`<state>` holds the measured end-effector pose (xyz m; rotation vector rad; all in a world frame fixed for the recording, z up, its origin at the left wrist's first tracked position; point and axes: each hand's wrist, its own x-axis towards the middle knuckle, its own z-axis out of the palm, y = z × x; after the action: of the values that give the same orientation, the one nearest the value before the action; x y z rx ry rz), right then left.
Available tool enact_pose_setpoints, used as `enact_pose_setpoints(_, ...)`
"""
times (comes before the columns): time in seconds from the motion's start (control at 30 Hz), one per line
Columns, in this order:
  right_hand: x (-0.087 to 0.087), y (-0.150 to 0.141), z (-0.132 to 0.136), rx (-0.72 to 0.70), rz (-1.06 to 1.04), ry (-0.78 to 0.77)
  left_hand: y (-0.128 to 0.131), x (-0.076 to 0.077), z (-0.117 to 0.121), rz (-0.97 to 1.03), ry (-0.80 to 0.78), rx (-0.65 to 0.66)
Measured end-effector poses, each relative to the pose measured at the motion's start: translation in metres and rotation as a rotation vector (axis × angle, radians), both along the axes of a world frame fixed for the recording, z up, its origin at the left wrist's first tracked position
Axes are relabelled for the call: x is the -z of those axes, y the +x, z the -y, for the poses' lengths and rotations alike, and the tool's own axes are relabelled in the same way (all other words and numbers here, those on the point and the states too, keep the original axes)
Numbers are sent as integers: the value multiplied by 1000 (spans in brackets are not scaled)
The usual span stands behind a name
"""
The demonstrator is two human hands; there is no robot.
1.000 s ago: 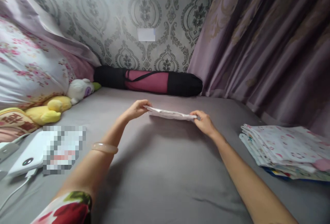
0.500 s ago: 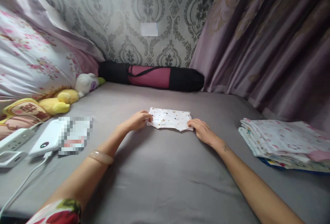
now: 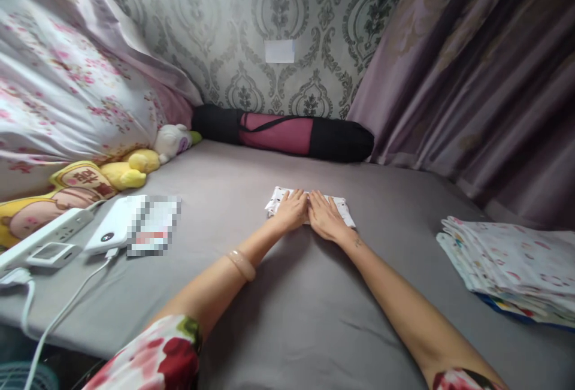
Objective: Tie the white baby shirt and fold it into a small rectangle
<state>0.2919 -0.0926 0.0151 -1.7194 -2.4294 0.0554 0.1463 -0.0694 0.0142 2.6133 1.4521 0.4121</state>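
Observation:
A small folded white cloth with a speckled print [image 3: 345, 209] lies on the grey bed sheet [image 3: 287, 300], in the middle of the view. My left hand [image 3: 294, 207] rests flat on its left half, fingers stretched out. Beside it, my right hand [image 3: 324, 215] presses flat on the right half, its fingers also extended. The two hands nearly meet at the centre of the cloth and cover most of it. Only the cloth's left and right ends and a bit of its edges show.
To the right is a stack of folded printed cloths [image 3: 507, 258]. On the left lie a power strip [image 3: 49, 237], a white power bank [image 3: 115, 225] with a cable, and plush toys [image 3: 130, 171]. A black and maroon roll bag [image 3: 276, 133] lies along the wall.
My hands have let go of the cloth's side edges and moved inward, now lying flat on top of it. The view has shifted slightly left.

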Motion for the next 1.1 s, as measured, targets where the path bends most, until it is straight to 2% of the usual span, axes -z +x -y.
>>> enact_pose_setpoints(0.2, 10, -3, -16, 13, -17, -27, -4, 16, -18, -52, 59, 1)
enact_pose_setpoints(0.37, 23, -2, -18, 26, -49, -54, -7, 30, -27, -87, 7, -15)
enact_pose_setpoints(0.6, 21, -2, -18, 27, -84, -69, -5, 25, -26, -115, -72, -38)
enact_pose_setpoints(0.73, 16, 4, -19, 18, -110, -132, -8, 22, -27, -119, -41, -31)
enact_pose_setpoints(0.93, 12, 15, -10, 144, -90, -40, -17, 23, -26, -102, 27, -160)
enact_pose_setpoints(1.1, 18, 14, -5, 185, -88, -74, -22, 30, -26, -80, 15, -163)
